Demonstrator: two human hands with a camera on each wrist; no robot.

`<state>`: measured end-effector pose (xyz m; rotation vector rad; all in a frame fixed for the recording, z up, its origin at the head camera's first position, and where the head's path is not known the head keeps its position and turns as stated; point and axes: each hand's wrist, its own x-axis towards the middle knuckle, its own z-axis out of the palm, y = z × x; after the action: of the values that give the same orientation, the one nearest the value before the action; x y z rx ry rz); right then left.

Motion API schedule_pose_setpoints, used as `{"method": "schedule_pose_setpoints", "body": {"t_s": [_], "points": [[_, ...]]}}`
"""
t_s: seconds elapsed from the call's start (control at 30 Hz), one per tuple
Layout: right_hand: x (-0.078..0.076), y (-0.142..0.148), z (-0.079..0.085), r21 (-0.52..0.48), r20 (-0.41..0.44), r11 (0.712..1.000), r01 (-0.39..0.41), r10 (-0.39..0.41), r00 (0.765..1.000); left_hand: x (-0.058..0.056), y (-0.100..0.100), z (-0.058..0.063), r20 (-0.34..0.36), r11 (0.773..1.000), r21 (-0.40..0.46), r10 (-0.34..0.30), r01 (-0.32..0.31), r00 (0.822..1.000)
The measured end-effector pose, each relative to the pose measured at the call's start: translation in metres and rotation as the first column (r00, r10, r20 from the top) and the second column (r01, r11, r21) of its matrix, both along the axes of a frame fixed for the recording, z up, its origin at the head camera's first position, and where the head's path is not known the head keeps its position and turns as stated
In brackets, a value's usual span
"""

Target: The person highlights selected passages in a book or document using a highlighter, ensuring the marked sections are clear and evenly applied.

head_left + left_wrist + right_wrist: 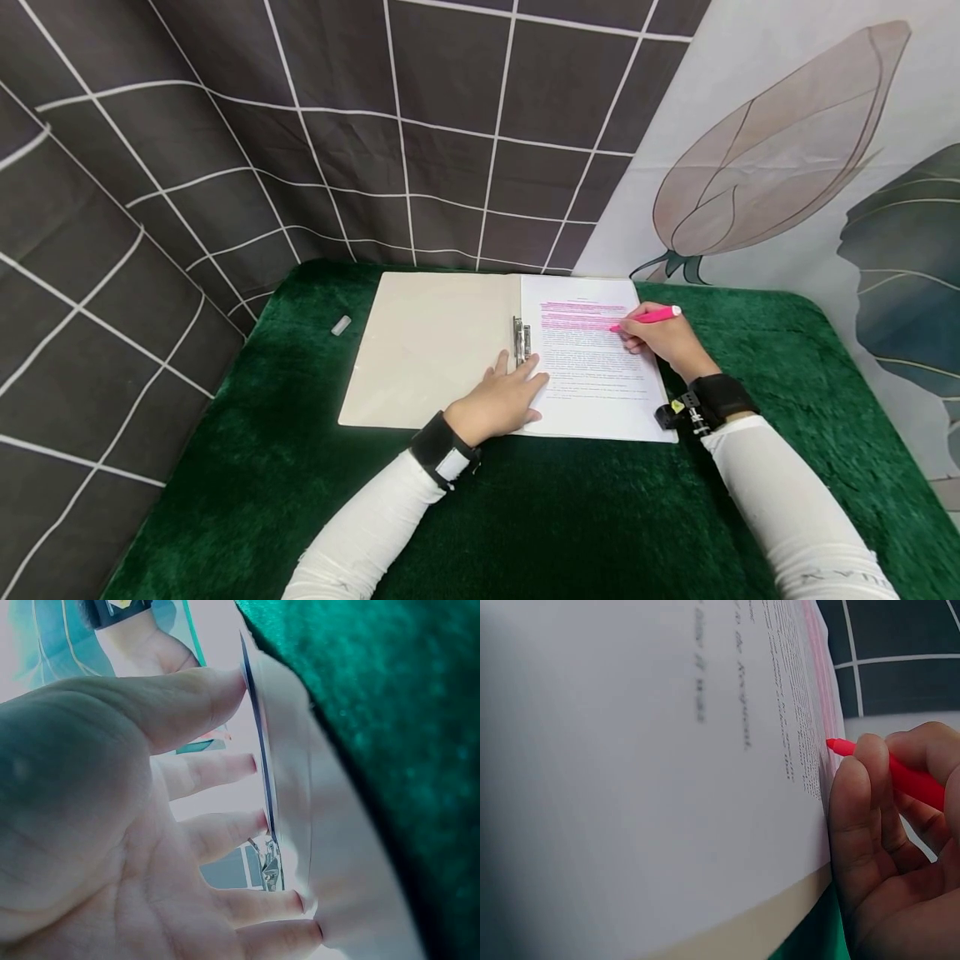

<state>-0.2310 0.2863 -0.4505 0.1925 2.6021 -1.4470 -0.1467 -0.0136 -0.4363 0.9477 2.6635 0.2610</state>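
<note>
A cream folder [435, 350] lies spread flat, with printed paper [588, 417] on its right half. Several upper lines of text carry pink marking. My right hand [670, 340] pinches a pink highlighter [657, 314], its tip at the end of a marked line near the page's right side. In the right wrist view the highlighter [919, 780] slants between thumb and fingers, tip at the pink band. With fingers spread, my left hand [495, 402] rests across the folder's fold and the page's lower left, just below the metal clip [521, 337].
A small pale block [341, 325] lies on the green plush cloth [300, 483] left of the folder. Behind the table hang a dark grid-patterned curtain [450, 150] and a white part with a leaf print [772, 158]. Both wrists wear black camera straps.
</note>
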Motion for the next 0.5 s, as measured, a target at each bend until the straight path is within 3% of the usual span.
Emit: {"method": "schedule_pose_setpoints", "body": {"t_s": [0.5], "points": [[0.001, 0.0045, -0.0006, 0.033, -0.002, 0.999, 0.007, -0.007, 1.0, 0.0009, -0.0003, 0.0022, 0.004, 1.0, 0.002, 0.0, 0.0, 1.0]]}}
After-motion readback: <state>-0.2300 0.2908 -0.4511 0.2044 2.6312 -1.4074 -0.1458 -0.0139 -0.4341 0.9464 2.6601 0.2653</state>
